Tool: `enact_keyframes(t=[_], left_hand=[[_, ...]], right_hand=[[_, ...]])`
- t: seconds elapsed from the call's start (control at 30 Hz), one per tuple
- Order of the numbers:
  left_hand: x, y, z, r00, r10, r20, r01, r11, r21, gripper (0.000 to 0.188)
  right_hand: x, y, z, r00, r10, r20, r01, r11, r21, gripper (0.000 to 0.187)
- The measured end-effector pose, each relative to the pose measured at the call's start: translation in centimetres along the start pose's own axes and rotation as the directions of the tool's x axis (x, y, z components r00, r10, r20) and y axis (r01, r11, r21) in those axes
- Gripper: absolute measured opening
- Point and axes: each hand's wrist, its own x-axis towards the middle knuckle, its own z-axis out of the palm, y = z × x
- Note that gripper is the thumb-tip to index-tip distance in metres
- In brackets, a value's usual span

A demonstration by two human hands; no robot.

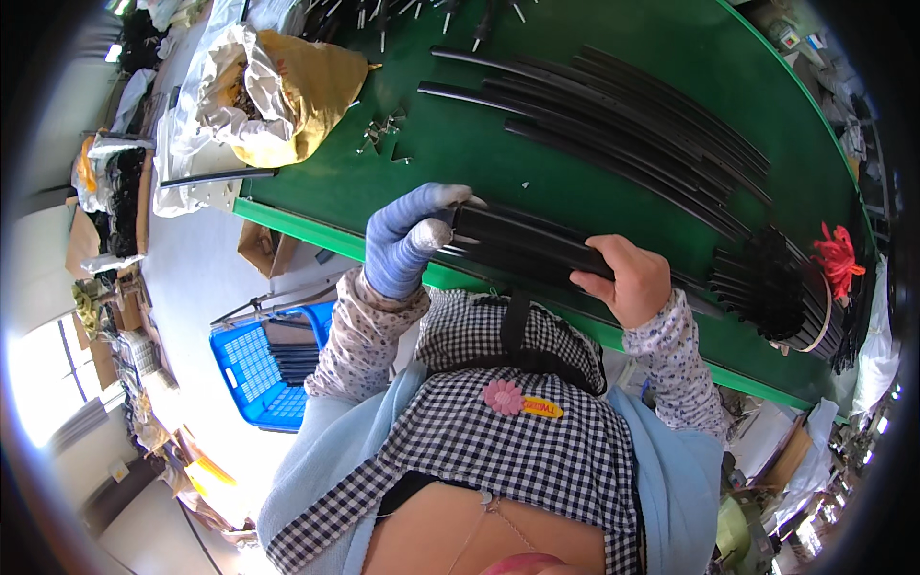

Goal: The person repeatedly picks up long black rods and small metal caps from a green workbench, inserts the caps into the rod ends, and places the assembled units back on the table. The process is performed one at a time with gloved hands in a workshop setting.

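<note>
My left hand (407, 235), in a blue knit glove with pale fingertips, closes round the left end of a small bundle of black rods or tubes (527, 235). Bare-fingered, my right hand (632, 278) grips the same bundle farther right, thumb below and fingers above. The bundle lies roughly level over the near edge of a green table (460, 144). Beyond it, several long black tubes (613, 120) are spread side by side. A few small shiny metal clips (383, 132) lie to the left of them.
A yellow-and-white sack (311, 96) stands open at the table's left corner, near a single black tube (218, 178). At right lies a tied bundle of black rods (767, 297) beside a red tassel (838, 259). A blue crate (249, 374) with black pieces sits below left.
</note>
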Motion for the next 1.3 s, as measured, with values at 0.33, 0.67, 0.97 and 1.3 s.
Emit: enact_keyframes(t=[0.33, 0.67, 0.97, 1.3], left_hand=[[-0.8, 0.9, 1.3, 0.903, -0.326, 0.280, 0.397, 0.883, -0.249, 0.060], [-1.9, -1.5, 0.7, 0.673, -0.529, 0.517, 0.723, 0.322, -0.612, 0.054], [-1.8, 0.4, 0.9, 0.706, -0.553, 0.442, 0.703, 0.472, -0.532, 0.061], [-1.8, -2.7, -4.2, 0.960, -0.256, -0.110, 0.273, 0.780, 0.564, 0.033]], right_hand=[[-2.8, -4.1, -1.9, 0.976, 0.187, 0.110, -0.198, 0.975, 0.105, 0.042], [-5.0, -3.9, -0.4, 0.922, 0.305, 0.238, -0.342, 0.929, 0.137, 0.049], [-5.7, -3.3, -0.3, 0.903, 0.338, 0.264, -0.389, 0.906, 0.169, 0.053], [-5.3, -0.2, 3.4, 0.937, 0.282, 0.206, -0.287, 0.958, -0.007, 0.046]])
